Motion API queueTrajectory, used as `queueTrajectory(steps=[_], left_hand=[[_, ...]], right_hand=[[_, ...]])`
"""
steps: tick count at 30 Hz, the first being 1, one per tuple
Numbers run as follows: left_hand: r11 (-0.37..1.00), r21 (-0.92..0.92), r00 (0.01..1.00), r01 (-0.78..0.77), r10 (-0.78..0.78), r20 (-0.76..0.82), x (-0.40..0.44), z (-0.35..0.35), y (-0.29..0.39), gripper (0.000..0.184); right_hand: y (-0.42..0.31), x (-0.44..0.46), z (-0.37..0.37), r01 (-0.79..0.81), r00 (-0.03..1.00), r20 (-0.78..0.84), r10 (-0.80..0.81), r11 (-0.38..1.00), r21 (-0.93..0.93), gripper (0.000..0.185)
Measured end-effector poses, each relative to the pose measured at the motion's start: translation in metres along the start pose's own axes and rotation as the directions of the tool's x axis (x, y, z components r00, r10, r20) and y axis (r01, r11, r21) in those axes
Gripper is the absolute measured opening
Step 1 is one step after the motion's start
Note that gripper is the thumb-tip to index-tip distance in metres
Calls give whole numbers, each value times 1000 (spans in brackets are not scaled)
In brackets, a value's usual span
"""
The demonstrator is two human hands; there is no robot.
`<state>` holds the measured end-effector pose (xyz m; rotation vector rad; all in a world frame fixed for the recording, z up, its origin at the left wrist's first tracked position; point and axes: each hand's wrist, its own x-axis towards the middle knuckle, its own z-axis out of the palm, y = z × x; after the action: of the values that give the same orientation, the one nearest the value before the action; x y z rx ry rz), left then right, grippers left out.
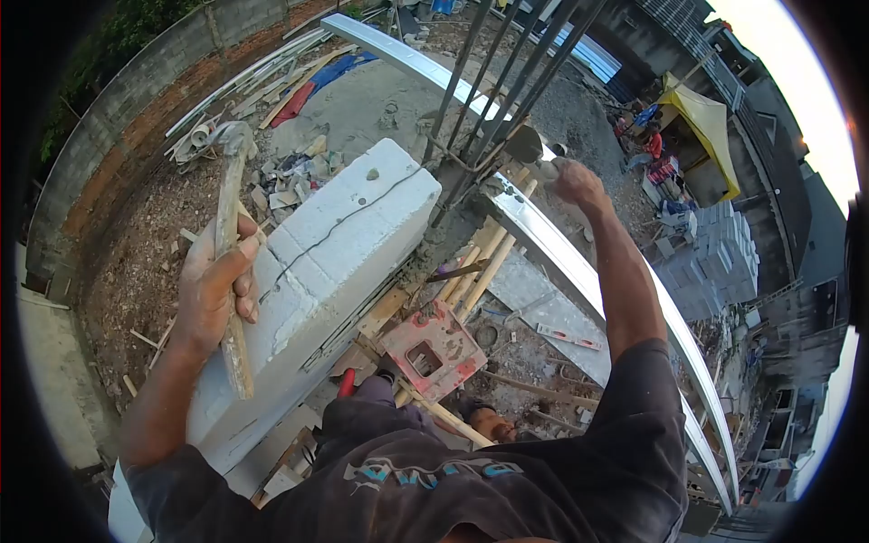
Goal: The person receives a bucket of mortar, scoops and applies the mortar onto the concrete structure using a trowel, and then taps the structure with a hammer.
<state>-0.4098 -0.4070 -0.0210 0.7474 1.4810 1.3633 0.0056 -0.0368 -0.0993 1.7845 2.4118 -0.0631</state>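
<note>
My left hand (210, 294) is closed around the wooden handle of a hammer (233, 181). Its head points up and away, and the handle's lower end hangs over the top of a white block wall (362, 204). A thin dark line runs along that wall top. At the far end of the wall, my right hand (579, 187) grips a trowel (525, 145), its blade close to several upright steel bars (493, 90). The trowel's handle is mostly hidden in my fist. Grey mortar (444, 231) lies around the foot of the bars.
Long silver metal channels (557, 240) run past the bars on the right. Below are a red plastic stool (433, 351), bamboo poles (484, 271) and a spirit level (568, 338). Farther off stand stacked blocks (711, 258) and a yellow canopy (701, 118) with people nearby.
</note>
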Motion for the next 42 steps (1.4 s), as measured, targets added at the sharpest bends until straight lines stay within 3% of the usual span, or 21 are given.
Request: queueTrajectory(steps=[3,7,10,13,17,18,21,22,25,26,28,31,35,37,38,41,42], left_hand=[[999,16,999,36,-36,6,0,1,3,35],[997,18,997,75,-75,14,2,2,8,35],[997,18,997,77,-77,16,4,1,7,35],[996,14,996,92,-92,15,6,4,8,35],[994,75,996,84,-86,29,6,7,11,35],[991,102,995,88,-92,37,6,7,12,35],[982,157,992,102,-111,55,6,5,14,36],[982,161,992,101,-111,55,6,5,14,37],[982,152,991,116,-124,45,6,4,13,39],[981,147,991,122,-130,41,7,4,13,39],[980,150,990,129,-135,32,7,4,14,40],[979,157,991,127,-132,22,8,6,15,41],[984,146,994,105,-110,28,8,7,13,41],[983,149,993,107,-113,30,6,6,13,40],[983,150,994,101,-107,30,7,6,13,39],[983,167,996,70,-79,48,8,5,8,43],[984,165,996,71,-80,46,8,5,7,43]], right_hand=[[-4,56,14,83,996,43,-80,993,-79,42],[-19,52,-22,71,959,272,-81,996,47,35],[0,49,-36,147,929,333,-161,987,68,35],[0,48,-62,277,913,350,-210,948,-154,36],[7,64,-44,206,969,171,-181,968,-142,32],[4,67,-36,303,948,152,-279,938,-168,34],[9,66,-51,323,920,292,-261,927,-189,36],[21,69,-53,396,903,261,-342,898,-191,43],[14,67,-69,307,937,259,-235,908,-286,51],[4,62,-74,238,950,260,-175,942,-237,56],[-10,60,-74,383,908,269,-321,897,-220,35],[-35,60,-69,383,902,315,-297,886,-262,52],[-40,62,-78,399,893,333,-302,874,-278,47],[-41,71,-88,259,897,437,-65,879,-401,48],[-7,79,-78,333,896,389,-214,904,-269,46],[1,40,-90,32,965,261,30,972,-232,43],[24,28,-78,72,985,160,-61,995,-63,40]])
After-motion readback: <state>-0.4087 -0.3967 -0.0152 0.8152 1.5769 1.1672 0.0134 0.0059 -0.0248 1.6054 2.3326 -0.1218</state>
